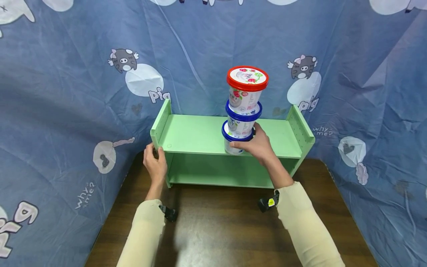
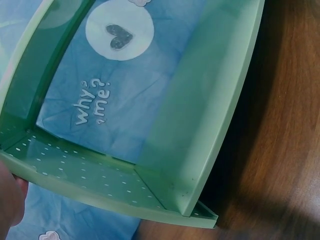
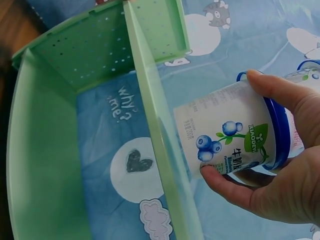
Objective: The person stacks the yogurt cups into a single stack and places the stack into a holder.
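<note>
Three white tubs stand in a stack at the front edge of the green two-tier shelf [image 1: 193, 133]. The top tub [image 1: 245, 98] has a red lid and strawberry print; the middle tub [image 1: 238, 127] and bottom tub [image 1: 230, 147] have blue lids. My right hand [image 1: 257, 145] grips the bottom tub around its side and lid. Blueberries show on that tub [image 3: 220, 135] in the right wrist view; whether its base touches the board is hard to tell. At the shelf's left end, my left hand [image 1: 156, 165] holds the side panel [image 1: 161, 124] between thumb and fingers.
The shelf stands on a dark brown wooden table [image 1: 213, 222], with a lower board [image 1: 217, 172] under the top one. A blue pig-print cloth [image 1: 200, 55] hangs behind and at both sides. The right side panel [image 1: 300, 129] rises above the top board.
</note>
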Demonstrator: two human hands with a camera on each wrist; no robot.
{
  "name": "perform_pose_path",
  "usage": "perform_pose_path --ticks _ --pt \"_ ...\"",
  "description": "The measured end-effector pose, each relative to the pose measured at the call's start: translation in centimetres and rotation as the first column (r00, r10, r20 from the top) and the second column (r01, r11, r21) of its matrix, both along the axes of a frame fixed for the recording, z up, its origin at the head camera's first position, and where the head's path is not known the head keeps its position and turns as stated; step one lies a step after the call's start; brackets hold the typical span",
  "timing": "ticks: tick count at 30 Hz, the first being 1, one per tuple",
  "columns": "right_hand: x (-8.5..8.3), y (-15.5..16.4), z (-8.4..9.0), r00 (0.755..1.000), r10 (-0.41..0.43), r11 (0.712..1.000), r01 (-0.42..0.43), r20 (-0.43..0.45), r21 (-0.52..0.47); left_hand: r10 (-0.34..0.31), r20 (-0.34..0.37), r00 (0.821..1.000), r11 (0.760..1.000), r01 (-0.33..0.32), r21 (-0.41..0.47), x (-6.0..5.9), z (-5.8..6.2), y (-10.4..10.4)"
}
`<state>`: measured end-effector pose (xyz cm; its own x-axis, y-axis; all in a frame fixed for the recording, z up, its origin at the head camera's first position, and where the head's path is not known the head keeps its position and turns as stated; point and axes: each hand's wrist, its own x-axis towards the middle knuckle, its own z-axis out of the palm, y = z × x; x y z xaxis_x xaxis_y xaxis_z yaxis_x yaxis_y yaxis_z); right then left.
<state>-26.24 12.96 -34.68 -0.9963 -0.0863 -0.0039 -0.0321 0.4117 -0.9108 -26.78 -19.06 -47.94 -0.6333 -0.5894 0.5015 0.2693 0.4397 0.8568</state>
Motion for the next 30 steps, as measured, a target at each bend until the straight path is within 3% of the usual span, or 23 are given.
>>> perform_pose_path --ticks 16,30 --pt "-2.0 -1.3 0.0 1.000 0.008 1.000 -0.008 0.025 0.027 0.009 0.004 1.000 1.000 -0.009 0.004 0.2 0.2 0.1" --pt "-2.6 -1.7 -0.5 0.999 0.008 1.000 -0.010 0.048 0.025 0.005 0.006 1.000 1.000 -0.005 0.006 0.2 0.1 0.1"
